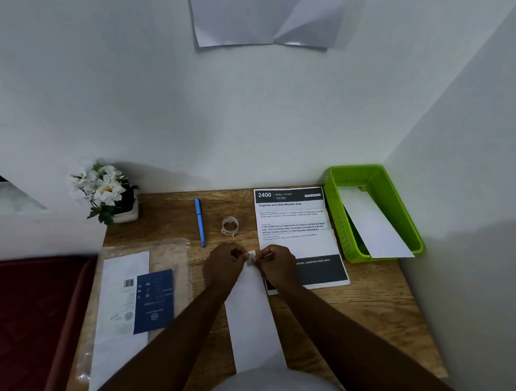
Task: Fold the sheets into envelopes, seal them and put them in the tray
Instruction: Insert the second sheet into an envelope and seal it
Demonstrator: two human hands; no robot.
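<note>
A long white folded sheet (pixel 251 316) lies lengthwise on the wooden desk (pixel 368 303) in front of me. At its far end my left hand (pixel 224 267) and my right hand (pixel 279 265) meet, both pinching a small piece of tape (pixel 251 257) over the sheet's top edge. The roll of clear tape (pixel 230 226) stands just beyond my hands. The green plastic tray (pixel 340 221) sits at the back right corner and holds one white folded sheet (pixel 373 222) leaning inside it.
A printed task sheet (pixel 293 220) lies between my hands and the tray. A blue pen (pixel 200 221) lies left of the tape roll. A clear packet with white envelopes and a blue card (pixel 128 301) fills the left side. A flower pot (pixel 109 193) stands back left.
</note>
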